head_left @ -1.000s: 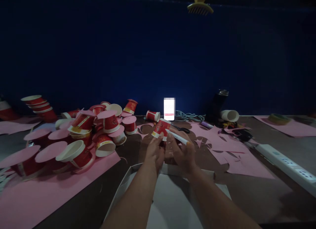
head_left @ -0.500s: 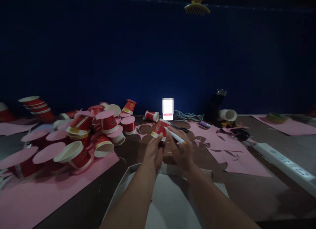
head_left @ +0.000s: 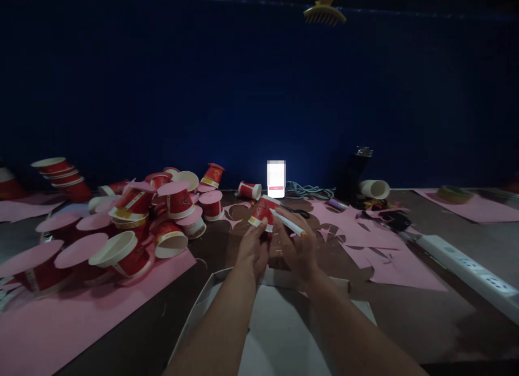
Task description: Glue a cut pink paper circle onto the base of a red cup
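My left hand [head_left: 252, 252] grips a small red paper cup [head_left: 263, 210], held tilted above the table with its rim toward me. My right hand [head_left: 297, 250] is closed round a white pen [head_left: 288, 223], whose tip rests against the cup's rim. Both hands hover over the far edge of an open white cardboard box [head_left: 279, 322]. Pink paper cut-outs lie just beyond the hands.
A heap of red paper cups [head_left: 133, 219], several capped with pink discs, sits on a pink sheet [head_left: 81, 316] at left. A lit phone [head_left: 276, 179] stands at the back. Scissors [head_left: 299, 212], a dark bottle [head_left: 354, 173], a white power strip [head_left: 466, 270] and pink scraps [head_left: 381, 252] lie right.
The hands with cup and pen shifted very slightly left and nearer; the grips stay the same.
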Demonstrator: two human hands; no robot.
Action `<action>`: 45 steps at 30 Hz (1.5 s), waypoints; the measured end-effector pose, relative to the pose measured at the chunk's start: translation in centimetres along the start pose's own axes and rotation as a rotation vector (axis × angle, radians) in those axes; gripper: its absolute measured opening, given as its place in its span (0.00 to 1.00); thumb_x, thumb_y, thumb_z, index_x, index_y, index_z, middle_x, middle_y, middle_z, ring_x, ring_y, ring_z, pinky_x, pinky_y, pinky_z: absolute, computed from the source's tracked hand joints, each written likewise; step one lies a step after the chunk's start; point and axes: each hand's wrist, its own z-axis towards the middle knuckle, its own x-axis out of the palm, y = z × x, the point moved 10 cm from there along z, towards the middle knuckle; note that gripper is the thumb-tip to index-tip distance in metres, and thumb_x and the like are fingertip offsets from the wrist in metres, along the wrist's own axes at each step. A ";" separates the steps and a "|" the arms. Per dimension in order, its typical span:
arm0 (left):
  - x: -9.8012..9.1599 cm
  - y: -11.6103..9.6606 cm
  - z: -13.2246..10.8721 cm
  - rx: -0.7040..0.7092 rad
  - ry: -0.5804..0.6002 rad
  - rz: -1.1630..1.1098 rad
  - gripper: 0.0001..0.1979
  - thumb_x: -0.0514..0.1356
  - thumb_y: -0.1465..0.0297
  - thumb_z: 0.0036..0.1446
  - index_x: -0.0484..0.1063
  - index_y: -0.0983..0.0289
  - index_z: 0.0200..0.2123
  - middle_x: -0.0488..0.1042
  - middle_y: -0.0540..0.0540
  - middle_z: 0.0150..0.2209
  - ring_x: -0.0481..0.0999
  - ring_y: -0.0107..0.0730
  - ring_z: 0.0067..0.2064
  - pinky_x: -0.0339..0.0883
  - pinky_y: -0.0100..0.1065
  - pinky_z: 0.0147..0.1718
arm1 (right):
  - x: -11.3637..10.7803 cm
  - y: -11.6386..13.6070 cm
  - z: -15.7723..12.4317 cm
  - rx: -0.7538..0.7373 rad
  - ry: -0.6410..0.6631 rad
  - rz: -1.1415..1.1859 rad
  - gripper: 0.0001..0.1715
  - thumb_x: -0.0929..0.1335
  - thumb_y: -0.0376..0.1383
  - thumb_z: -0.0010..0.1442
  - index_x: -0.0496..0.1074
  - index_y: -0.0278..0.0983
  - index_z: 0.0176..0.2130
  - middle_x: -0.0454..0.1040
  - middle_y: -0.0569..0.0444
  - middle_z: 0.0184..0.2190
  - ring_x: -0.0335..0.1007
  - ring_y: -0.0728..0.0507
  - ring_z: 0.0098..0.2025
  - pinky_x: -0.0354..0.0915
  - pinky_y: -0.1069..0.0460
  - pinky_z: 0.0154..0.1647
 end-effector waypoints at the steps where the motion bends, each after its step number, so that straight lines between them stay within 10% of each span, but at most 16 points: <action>1: -0.1 0.0 0.0 0.002 -0.003 0.000 0.06 0.62 0.81 0.47 0.72 0.67 0.30 0.74 0.51 0.26 0.70 0.21 0.25 0.63 0.23 0.25 | 0.0 0.1 0.0 -0.003 -0.002 0.004 0.15 0.65 0.33 0.60 0.73 0.42 0.47 0.76 0.51 0.43 0.70 0.42 0.48 0.66 0.44 0.51; 45: -0.1 0.2 0.4 0.018 0.051 0.015 0.07 0.65 0.78 0.44 0.72 0.67 0.29 0.74 0.50 0.27 0.69 0.20 0.24 0.62 0.23 0.24 | 0.2 -0.4 -0.2 0.045 0.009 -0.011 0.13 0.65 0.35 0.60 0.74 0.41 0.45 0.76 0.51 0.42 0.70 0.42 0.49 0.66 0.44 0.52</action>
